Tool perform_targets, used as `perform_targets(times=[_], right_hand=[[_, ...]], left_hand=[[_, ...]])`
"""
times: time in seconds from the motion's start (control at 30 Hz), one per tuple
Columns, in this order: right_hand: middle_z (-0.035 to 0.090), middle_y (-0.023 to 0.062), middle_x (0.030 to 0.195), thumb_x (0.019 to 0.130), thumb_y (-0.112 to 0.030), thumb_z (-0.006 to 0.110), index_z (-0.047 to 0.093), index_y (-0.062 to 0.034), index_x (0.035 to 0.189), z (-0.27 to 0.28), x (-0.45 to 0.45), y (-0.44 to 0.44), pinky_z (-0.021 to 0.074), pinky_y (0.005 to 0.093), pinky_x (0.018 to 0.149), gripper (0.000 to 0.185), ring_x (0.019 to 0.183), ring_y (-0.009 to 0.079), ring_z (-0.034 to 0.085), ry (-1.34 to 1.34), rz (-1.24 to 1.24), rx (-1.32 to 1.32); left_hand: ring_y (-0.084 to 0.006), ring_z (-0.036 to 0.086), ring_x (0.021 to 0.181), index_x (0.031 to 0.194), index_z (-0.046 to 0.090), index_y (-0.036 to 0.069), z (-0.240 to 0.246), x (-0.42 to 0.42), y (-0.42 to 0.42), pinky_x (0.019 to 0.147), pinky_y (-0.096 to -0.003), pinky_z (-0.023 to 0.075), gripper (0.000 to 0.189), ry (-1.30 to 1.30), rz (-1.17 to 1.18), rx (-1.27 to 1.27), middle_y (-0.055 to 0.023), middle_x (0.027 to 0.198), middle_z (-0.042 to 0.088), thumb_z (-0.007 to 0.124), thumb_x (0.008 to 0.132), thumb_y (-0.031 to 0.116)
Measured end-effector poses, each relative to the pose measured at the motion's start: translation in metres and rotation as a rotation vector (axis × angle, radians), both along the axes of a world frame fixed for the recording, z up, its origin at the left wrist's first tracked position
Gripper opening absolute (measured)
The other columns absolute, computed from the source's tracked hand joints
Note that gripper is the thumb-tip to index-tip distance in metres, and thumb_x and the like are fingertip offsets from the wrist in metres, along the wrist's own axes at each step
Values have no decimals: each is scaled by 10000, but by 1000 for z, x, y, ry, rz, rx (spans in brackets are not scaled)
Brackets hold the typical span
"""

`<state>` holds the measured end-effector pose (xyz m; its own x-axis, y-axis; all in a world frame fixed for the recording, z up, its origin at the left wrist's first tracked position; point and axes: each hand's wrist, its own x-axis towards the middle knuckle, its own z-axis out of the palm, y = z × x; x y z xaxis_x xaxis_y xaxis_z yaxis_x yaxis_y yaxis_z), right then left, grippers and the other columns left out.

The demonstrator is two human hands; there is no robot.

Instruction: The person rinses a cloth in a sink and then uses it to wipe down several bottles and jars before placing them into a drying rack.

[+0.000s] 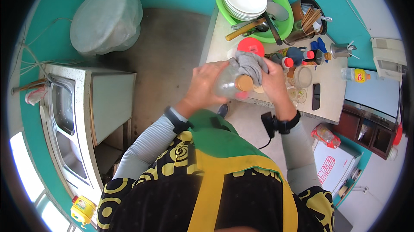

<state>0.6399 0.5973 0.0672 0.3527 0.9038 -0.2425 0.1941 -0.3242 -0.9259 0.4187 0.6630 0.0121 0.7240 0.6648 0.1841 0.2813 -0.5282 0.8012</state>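
In the head view my left hand (207, 83) grips a clear jar or bottle (226, 81) from its left side. The vessel has a tan cap or lid (244, 83), and its lower part looks blurred. My right hand (274, 78) holds a grey cloth (249, 65) against the vessel's upper right side. Just beyond the cloth a red round lid (251, 46) shows on the worktop. Bottles with red caps (288, 62) stand to the right of my right hand, near a clear jar (304, 76).
A green basin (221, 2) with white plates and utensils sits at the worktop's back. Beside it stand a container of chopsticks (299, 33) and a pot (312, 2). A phone (316, 96) lies at right. A sink unit (81, 102) stands at left.
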Motion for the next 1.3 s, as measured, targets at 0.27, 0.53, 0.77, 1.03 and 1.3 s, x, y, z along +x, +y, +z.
perform_targets(times=[0.27, 0.53, 0.77, 1.03, 1.3], right_hand=[[668, 67, 1103, 851, 19, 698, 623, 52, 1192, 32, 3, -71, 504, 263, 838, 351, 987, 108, 612, -38, 70, 259], [653, 165, 822, 855, -342, 697, 647, -36, 892, 9, -59, 8, 498, 482, 687, 312, 804, 385, 632, -494, 18, 553], [643, 215, 828, 938, -226, 593, 617, 3, 961, -22, -34, 2, 483, 446, 672, 231, 765, 420, 620, 22, -184, 649], [593, 177, 812, 880, -122, 620, 576, -17, 890, -70, 1, -112, 468, 466, 648, 114, 784, 412, 593, -440, 225, 375], [695, 27, 960, 1004, -154, 540, 676, 11, 1016, -6, 82, -209, 500, 326, 746, 214, 808, 148, 597, 1122, -273, 40]], left_hand=[[-281, 535, 1178, 1402, 489, 106, 13, 14, -18, 999, -430, 404, 876, 132, 161, 39, -95, 1300, 576, 863, 624, 258], [-357, 573, 1178, 1254, 568, 112, -25, 13, -14, 949, -482, 465, 688, -35, 63, -16, -127, 1242, 614, 852, 648, 275], [-340, 588, 1194, 1405, 450, 96, -6, 26, -28, 990, -455, 481, 951, 169, 218, -166, -135, 1284, 618, 894, 603, 351], [-352, 663, 1070, 1447, 399, 76, 5, 21, -48, 904, -446, 535, 962, 358, 337, 30, -164, 1174, 677, 861, 675, 417], [-283, 719, 777, 1104, 678, 9, 10, 26, -132, 711, -378, 568, 342, 394, -213, -258, -166, 814, 711, 746, 827, 197]])
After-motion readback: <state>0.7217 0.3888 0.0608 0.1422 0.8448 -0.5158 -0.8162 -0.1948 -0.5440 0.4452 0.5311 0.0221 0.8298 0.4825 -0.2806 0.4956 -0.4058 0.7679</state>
